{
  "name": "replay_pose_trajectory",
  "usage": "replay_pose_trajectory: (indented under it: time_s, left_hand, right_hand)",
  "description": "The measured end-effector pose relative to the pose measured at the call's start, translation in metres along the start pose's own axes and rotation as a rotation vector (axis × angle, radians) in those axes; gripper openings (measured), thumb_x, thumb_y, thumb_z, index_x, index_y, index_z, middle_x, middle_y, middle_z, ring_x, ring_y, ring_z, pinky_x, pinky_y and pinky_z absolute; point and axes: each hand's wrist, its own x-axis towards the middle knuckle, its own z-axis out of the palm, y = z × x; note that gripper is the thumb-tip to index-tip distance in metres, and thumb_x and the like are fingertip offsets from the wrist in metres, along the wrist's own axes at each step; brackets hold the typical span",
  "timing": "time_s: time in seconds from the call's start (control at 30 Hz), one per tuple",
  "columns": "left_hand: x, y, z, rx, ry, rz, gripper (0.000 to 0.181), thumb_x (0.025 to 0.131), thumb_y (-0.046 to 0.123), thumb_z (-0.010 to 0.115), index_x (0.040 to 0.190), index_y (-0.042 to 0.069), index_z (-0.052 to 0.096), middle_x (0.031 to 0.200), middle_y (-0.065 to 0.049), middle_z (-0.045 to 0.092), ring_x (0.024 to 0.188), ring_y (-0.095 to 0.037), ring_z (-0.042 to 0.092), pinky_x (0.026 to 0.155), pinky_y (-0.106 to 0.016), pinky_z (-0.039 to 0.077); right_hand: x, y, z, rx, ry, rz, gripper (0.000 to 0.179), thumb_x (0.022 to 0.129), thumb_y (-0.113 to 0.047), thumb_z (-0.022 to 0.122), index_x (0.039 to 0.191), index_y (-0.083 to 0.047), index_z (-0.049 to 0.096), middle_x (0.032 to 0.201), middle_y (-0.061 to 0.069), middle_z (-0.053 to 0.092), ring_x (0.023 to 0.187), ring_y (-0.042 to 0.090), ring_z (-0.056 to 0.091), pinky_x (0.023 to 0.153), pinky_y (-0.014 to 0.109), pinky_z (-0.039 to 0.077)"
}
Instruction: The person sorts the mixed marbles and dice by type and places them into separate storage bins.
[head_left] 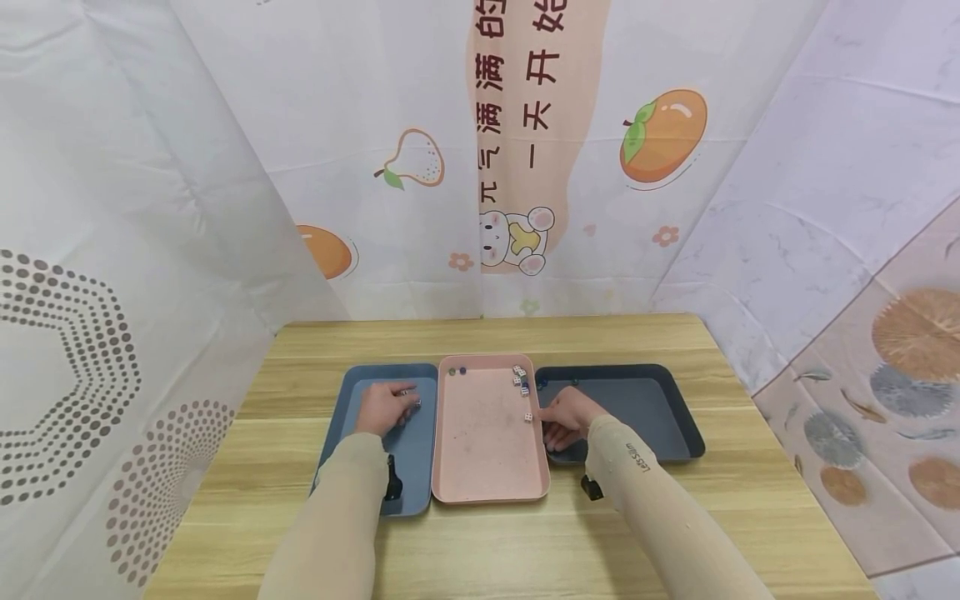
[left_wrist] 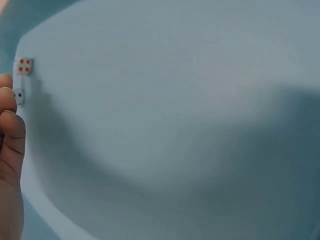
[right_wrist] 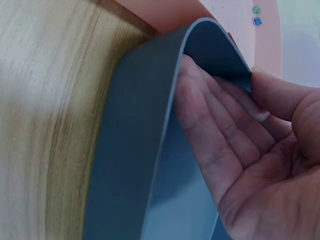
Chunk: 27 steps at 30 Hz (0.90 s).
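My left hand [head_left: 381, 408] is over the blue tray [head_left: 352, 377], its fingers spread near two white dice. One die [left_wrist: 24, 66] shows four red dots; the other [left_wrist: 19, 96] is right at the fingertips, partly hidden behind them. At the dark blue tray [right_wrist: 135, 130], my right hand [right_wrist: 250, 145] grips the left wall close to the near corner. The thumb lies over the rim and the other fingers are inside. Just left of that thumb, a die [head_left: 528, 417] lies in the pink tray [head_left: 480, 450].
Several dice [head_left: 519, 375] cluster in the pink tray's far right corner, with a blue marble [head_left: 525, 386] among them. A green marble [head_left: 452, 371] and a blue one [head_left: 462, 370] lie far left. Another marble [head_left: 575, 381] is in the dark tray. The wooden table [head_left: 480, 542] carries all three trays.
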Motion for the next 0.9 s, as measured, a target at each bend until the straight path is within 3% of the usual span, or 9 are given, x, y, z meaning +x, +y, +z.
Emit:
replay_pose_trajectory:
  time_s: [0.2, 0.53, 0.67, 0.9]
  left_hand:
    - [0.001, 0.015, 0.003, -0.029, -0.008, 0.011, 0.032, 0.095, 0.022, 0.074, 0.123, 0.007, 0.075, 0.070, -0.014, 0.070, 0.055, -0.019, 0.059, 0.054, -0.032, 0.046]
    - [0.008, 0.044, 0.015, -0.101, -0.056, 0.016, 0.034, 0.097, 0.022, 0.073, 0.128, 0.009, 0.072, 0.070, -0.009, 0.068, 0.058, -0.018, 0.058, 0.055, -0.032, 0.047]
    - [0.009, 0.054, 0.023, -0.144, -0.071, 0.024, 0.035, 0.097, 0.020, 0.073, 0.130, 0.007, 0.071, 0.077, -0.019, 0.069, 0.057, -0.019, 0.056, 0.053, -0.031, 0.046]
    - [0.010, 0.065, 0.040, -0.169, -0.112, 0.033, 0.034, 0.097, 0.022, 0.073, 0.129, 0.010, 0.072, 0.089, -0.026, 0.071, 0.074, -0.042, 0.065, 0.056, -0.035, 0.050]
  right_hand:
    - [-0.001, 0.000, 0.000, -0.003, 0.002, -0.003, 0.032, 0.101, -0.021, 0.066, 0.083, 0.003, 0.076, 0.077, 0.018, 0.074, 0.064, 0.023, 0.073, 0.064, 0.037, 0.063]
    - [0.000, -0.001, -0.001, -0.006, 0.000, 0.004, 0.032, 0.101, -0.022, 0.066, 0.083, 0.003, 0.077, 0.076, 0.017, 0.074, 0.063, 0.022, 0.073, 0.064, 0.037, 0.063]
    - [0.000, -0.001, -0.001, -0.007, 0.001, 0.008, 0.032, 0.101, -0.022, 0.066, 0.083, 0.003, 0.076, 0.076, 0.017, 0.074, 0.063, 0.022, 0.073, 0.064, 0.037, 0.063]
    - [0.000, 0.000, -0.001, -0.006, -0.004, 0.008, 0.033, 0.101, -0.022, 0.066, 0.083, 0.003, 0.076, 0.075, 0.017, 0.074, 0.062, 0.021, 0.072, 0.064, 0.037, 0.063]
